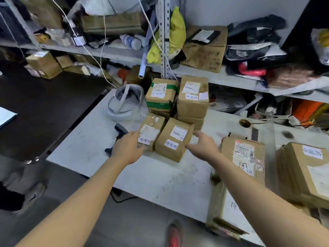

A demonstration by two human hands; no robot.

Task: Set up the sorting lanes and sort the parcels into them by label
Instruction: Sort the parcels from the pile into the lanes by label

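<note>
Several brown cardboard parcels with white labels stand on a white table [160, 177]. Two lie side by side at the front: one [151, 130] on the left and one [173, 139] on the right. Behind them are a parcel with green tape [161, 94] and a taller parcel [193, 97], both stacked on other boxes. My left hand [127, 148] is open, fingers touching the left front parcel's near corner. My right hand [203, 144] is open just right of the right front parcel. Neither hand holds anything.
At the right stand a plastic-wrapped parcel [243, 155], a large box [304, 172] and a flat cardboard piece [224, 209] at the table edge. A black handheld scanner [117, 135] and a white headset [124, 104] lie left of the parcels. Cluttered metal shelves [165, 38] run behind.
</note>
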